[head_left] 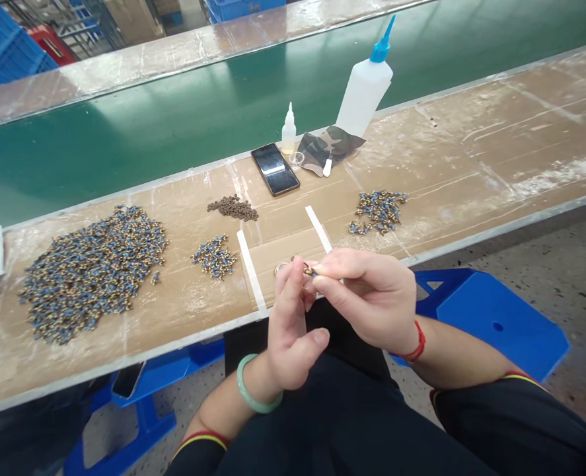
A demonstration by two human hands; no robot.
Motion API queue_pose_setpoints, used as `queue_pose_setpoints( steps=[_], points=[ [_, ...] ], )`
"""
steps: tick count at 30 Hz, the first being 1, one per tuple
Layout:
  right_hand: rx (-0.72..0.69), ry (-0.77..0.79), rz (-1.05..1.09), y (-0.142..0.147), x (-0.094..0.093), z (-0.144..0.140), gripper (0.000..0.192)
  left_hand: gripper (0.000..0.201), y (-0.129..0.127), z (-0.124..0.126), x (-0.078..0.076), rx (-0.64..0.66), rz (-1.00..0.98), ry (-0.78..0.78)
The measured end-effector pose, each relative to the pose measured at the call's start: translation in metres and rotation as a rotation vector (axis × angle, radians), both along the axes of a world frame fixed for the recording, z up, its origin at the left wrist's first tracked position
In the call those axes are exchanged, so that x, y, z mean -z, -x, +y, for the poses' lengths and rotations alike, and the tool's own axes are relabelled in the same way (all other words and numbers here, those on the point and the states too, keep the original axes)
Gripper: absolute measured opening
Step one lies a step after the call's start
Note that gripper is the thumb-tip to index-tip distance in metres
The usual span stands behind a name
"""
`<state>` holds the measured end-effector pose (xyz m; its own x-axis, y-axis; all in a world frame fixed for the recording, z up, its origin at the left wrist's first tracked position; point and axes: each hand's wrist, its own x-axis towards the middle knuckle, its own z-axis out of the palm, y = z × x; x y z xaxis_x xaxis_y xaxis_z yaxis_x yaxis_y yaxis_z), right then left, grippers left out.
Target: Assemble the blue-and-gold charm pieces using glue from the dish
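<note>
Pinching a small blue-and-brass part [309, 269] between fingertips, the right hand [366, 297] and left hand [290, 317] both grasp it just above the bench [183, 311] edge, near a small pile [214, 256] of such parts.

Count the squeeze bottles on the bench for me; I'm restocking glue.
2. A large squeeze bottle with a blue nozzle stands at the bench's far edge by the green belt; a small dropper bottle stands left of it, beside the phone. None look hidden.
</note>
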<state>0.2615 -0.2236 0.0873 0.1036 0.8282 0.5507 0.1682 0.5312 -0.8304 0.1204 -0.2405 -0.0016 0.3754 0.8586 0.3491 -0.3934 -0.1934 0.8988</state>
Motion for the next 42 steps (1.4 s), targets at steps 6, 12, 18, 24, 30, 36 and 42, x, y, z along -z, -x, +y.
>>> queue_pose_setpoints(
  steps=[6, 12, 18, 24, 30, 36, 42],
  points=[
    [0.022, -0.025, -0.019, 0.0, -0.001, 0.0, 0.017, 0.079, -0.002, 0.002, -0.002, 0.027, -0.07, -0.038],
    [0.053, 0.073, 0.056, 0.0, -0.002, 0.0, 0.012, 0.083, -0.002, 0.004, 0.0, 0.04, 0.013, 0.018],
    [0.031, 0.224, 0.332, 0.009, 0.001, 0.0, 0.005, 0.088, -0.005, 0.009, -0.016, 0.1, -0.009, -0.028],
    [0.071, 0.265, 0.385, 0.013, -0.001, 0.001, 0.008, 0.087, -0.006, 0.01, -0.016, 0.076, 0.063, -0.117],
    [0.035, 0.242, 0.393, 0.014, -0.001, 0.001, 0.007, 0.082, -0.005, 0.009, -0.012, 0.089, 0.002, -0.078],
    [0.049, 0.211, 0.259, 0.009, 0.001, 0.0, 0.005, 0.081, -0.006, 0.004, -0.008, 0.035, -0.015, -0.099],
    [0.102, 0.136, 0.15, 0.007, 0.008, -0.002, 0.007, 0.083, -0.003, 0.004, -0.014, 0.042, 0.09, -0.128]
  ],
)
